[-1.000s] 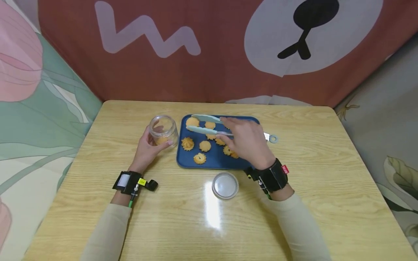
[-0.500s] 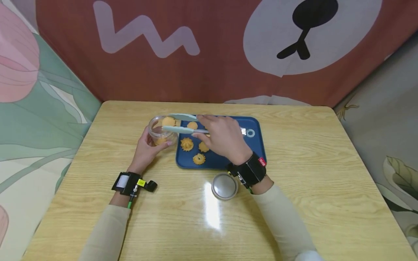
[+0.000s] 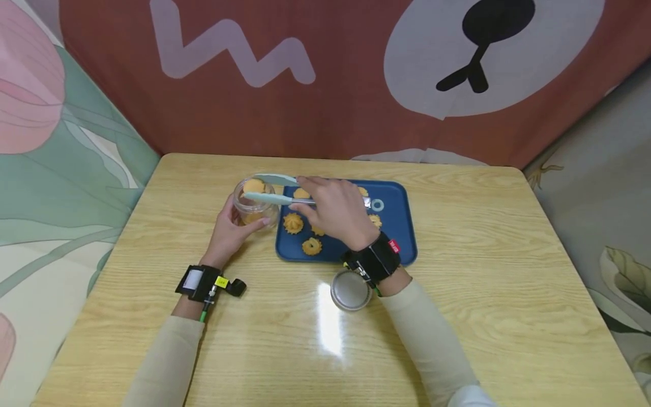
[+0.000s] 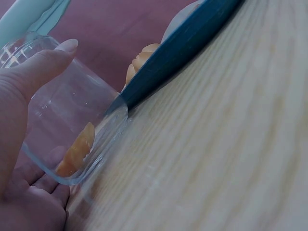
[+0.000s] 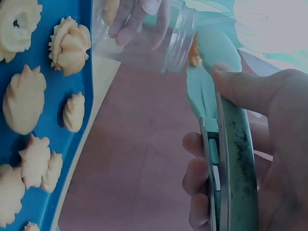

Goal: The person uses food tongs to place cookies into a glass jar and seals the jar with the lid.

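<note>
My left hand (image 3: 226, 234) grips a clear jar (image 4: 72, 110) from the side, thumb and fingers around its wall. One cookie (image 4: 77, 153) lies at the jar's bottom. My right hand (image 3: 335, 209) holds light-blue tongs (image 5: 236, 163), thumb on one arm and fingers on the other. Between the tong tips is a second cookie (image 3: 254, 186), over the jar's mouth in the head view. To the right of the jar lies a blue tray (image 3: 407, 226) with several cookies, such as a ring-shaped cookie (image 3: 312, 246). My right hand covers part of the tray.
A round metal-rimmed lid (image 3: 351, 290) lies on the wooden table (image 3: 254, 350) in front of the tray, near my right wrist. Behind the table hangs a red-brown printed cloth (image 3: 335, 113).
My right hand has moved left from over the tray, bringing the tongs with a cookie to the jar's mouth. My left hand and the jar have stayed in place.
</note>
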A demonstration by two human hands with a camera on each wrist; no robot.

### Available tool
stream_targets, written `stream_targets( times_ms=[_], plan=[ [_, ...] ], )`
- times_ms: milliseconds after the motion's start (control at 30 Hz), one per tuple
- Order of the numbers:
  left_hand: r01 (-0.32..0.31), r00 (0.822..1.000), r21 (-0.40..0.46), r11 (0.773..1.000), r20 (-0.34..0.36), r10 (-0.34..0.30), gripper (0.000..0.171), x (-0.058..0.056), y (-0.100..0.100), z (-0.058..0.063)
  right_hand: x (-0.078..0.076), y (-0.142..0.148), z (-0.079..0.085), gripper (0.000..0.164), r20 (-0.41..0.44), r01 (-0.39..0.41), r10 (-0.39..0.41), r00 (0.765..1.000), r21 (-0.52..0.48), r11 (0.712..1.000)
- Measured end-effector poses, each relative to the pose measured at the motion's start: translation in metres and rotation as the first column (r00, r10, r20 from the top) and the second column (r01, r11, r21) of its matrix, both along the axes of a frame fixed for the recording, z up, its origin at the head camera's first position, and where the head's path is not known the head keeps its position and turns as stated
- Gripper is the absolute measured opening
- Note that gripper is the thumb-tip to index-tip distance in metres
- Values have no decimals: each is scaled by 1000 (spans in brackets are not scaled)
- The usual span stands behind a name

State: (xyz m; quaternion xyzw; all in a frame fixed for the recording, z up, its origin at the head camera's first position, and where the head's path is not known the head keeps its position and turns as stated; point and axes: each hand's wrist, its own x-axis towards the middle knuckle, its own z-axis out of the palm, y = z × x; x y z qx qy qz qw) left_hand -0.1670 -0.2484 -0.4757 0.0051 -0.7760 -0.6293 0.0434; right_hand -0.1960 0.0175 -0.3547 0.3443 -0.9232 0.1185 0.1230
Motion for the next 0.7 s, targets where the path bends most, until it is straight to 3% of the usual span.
stream_targets(
  times_ms=[367,700],
  plan=[
    [3,1000,5,1000,7,-3,91,1,0,2,-1,-1,-3,66,21,7,-7,1000,30,1000],
    [-1,1000,-21,1000,12,1,92,0,-1,1,-1,17,2,65,54,41,-38,998,-50,998]
  ],
)
